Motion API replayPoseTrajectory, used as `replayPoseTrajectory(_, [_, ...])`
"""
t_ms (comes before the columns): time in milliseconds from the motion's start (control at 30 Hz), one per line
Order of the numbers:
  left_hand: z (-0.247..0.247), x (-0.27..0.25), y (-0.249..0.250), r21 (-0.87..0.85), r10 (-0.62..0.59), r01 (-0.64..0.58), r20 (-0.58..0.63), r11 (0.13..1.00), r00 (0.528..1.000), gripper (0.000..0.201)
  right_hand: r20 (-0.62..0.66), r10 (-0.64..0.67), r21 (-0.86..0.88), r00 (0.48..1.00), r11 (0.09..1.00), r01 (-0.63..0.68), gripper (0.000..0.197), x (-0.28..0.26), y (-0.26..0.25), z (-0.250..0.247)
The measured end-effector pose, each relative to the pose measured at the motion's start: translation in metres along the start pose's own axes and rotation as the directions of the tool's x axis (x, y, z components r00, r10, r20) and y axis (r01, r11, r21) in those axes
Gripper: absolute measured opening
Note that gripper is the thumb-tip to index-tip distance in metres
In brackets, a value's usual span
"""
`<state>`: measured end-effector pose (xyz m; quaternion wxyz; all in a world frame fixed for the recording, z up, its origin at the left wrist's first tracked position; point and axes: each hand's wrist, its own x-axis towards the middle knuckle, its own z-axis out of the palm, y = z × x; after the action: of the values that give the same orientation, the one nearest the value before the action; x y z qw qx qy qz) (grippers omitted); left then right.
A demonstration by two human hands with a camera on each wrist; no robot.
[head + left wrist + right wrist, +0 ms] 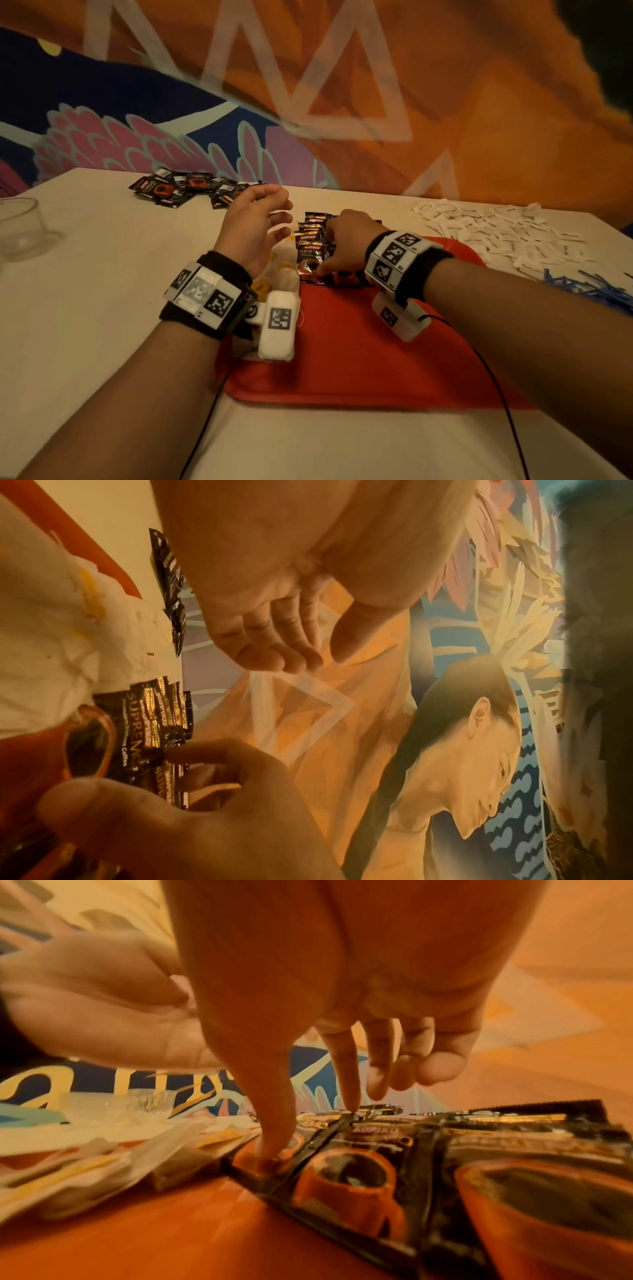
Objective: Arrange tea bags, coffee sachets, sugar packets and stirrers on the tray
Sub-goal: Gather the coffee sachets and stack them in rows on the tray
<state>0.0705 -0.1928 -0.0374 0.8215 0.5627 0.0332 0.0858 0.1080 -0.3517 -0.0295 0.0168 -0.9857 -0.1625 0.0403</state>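
Note:
A red tray (359,342) lies in front of me. Black coffee sachets (313,250) lie overlapped in rows on its far part, with white tea bags (284,270) to their left. My right hand (323,251) rests on the sachets (377,1150). Its thumb tip (270,1161) presses the near edge of one sachet, and its straight index fingertip (352,1104) touches the far edge. My left hand (286,219) hovers open and empty above the tea bags (103,1164), its fingers (274,658) relaxed.
A loose pile of coffee sachets (185,188) lies at the table's far left. White sugar packets (496,229) spread at the far right, with blue stirrers (589,287) nearer on the right. A clear glass bowl (20,226) stands at the left edge. A painted wall rises behind.

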Motion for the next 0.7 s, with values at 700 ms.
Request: replayPoseTrajectory(700, [0.001,-0.001,0.000,-0.009,-0.001,0.001,0.003,1.000,1.000,0.008,0.082,-0.010,-0.029,0.997,1.000,0.013,0.068,-0.006,0.024,-0.002])
